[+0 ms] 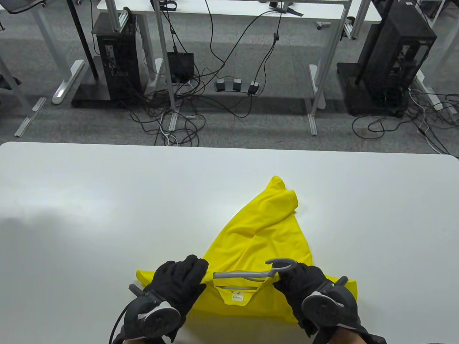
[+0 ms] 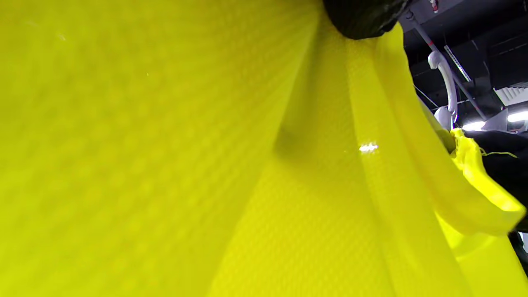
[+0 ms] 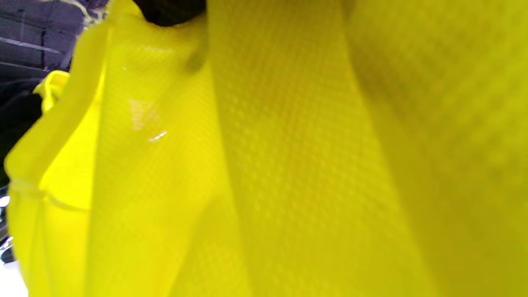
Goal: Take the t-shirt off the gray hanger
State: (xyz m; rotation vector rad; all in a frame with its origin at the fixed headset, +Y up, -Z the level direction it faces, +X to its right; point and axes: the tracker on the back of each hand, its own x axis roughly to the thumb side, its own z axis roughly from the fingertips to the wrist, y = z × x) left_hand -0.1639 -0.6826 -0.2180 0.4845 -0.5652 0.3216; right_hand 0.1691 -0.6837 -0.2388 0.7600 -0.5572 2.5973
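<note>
At the bottom edge of the table view, both hands work the collar end of the t-shirt [image 1: 258, 233], which lies on the white tabletop [image 1: 107, 200] in the lower centre-right of the frame. The garment is positioned collar-nearest, so that the neck opening and the gray hanger [image 1: 247, 275] are within direct reach.

The left hand [image 1: 179, 283], lower left of the garment, lies palm-down with fingers curled over the left shoulder of the t-shirt at the end of the hanger arm. It appears to grip the fabric; whether it also grips the hanger arm beneath cannot be told. Judged purpose: to hold the shoulder so it can slide off the arm.

The right hand [image 1: 301, 283], lower right, is closed at the base of the hanger hook, with fingers on the neck of the hanger and yellow cloth directly beneath. Judged purpose: to steady or withdraw the hanger through the collar.

Both wrist views are filled with yellow fabric at close range; the left wrist view shows the hook at its upper right.

Farther up the frame, the body of the t-shirt tapers to a folded point near frame centre. The hanger bar is still inside the collar; removal is not yet complete.
</note>
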